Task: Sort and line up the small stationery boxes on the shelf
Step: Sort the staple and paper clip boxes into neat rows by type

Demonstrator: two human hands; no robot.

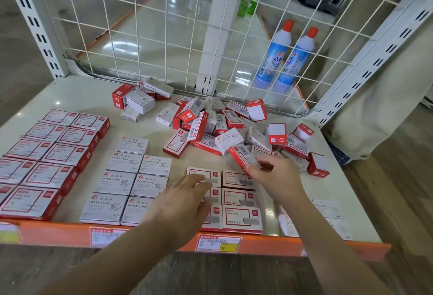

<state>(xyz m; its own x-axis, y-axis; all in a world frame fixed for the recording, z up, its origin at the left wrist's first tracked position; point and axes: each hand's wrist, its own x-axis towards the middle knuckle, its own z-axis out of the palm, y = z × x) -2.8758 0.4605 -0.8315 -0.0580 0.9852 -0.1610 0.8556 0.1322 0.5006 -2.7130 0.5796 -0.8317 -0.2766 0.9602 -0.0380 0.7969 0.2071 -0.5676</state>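
left hand flat, right hand gripping

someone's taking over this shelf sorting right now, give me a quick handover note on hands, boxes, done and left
Left hand lies flat on the red-and-white staple box block at the shelf front.
Right hand grips one red box above that block.
Done: red-framed box rows far left, paper clip box rows centre.
Left: the jumbled pile at the back right and the small heap by the wire mesh.
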